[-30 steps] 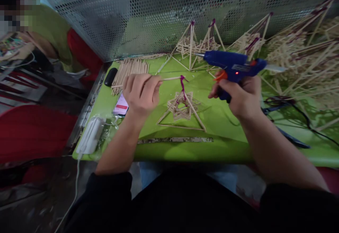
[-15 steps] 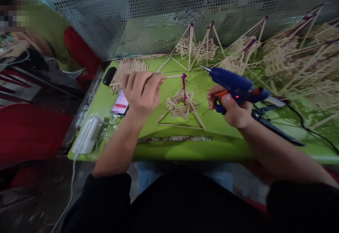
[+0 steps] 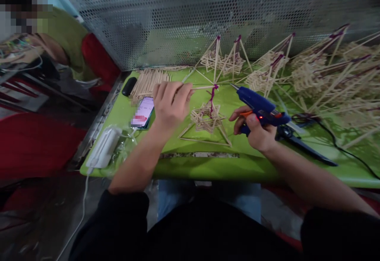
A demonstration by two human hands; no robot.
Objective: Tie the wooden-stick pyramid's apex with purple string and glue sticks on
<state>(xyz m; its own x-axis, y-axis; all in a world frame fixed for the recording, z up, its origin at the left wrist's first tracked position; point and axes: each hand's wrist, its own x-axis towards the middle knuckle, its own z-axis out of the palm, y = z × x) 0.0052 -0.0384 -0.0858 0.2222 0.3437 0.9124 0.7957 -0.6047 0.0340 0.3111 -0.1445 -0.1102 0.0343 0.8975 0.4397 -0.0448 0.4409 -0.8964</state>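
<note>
My left hand [image 3: 173,104] is closed on a thin wooden stick [image 3: 203,88] that points right, its far end at a knot of purple yarn [image 3: 215,88]. From the knot, purple yarn runs down into a star-shaped lattice of sticks [image 3: 207,117], which rests on the green table with a triangular stick frame around its front. My right hand [image 3: 259,131] is wrapped round a blue glue gun [image 3: 257,101] with an orange trigger and a lit red light. Its metal nozzle points left toward the knot, a short gap away. The fingertips of my left hand are partly hidden.
Behind my left hand lie a pile of loose sticks [image 3: 151,82], a black mouse-like object [image 3: 130,86] and a phone [image 3: 143,112]. A white power strip [image 3: 103,146] sits at the left edge. Several finished-looking stick structures [image 3: 311,71] crowd the right. Another person [image 3: 63,41] sits at far left.
The glue gun has moved slightly left and down, bringing its nozzle closer to the yarn knot. My left hand still holds the stick; the whole view has shifted a little.
</note>
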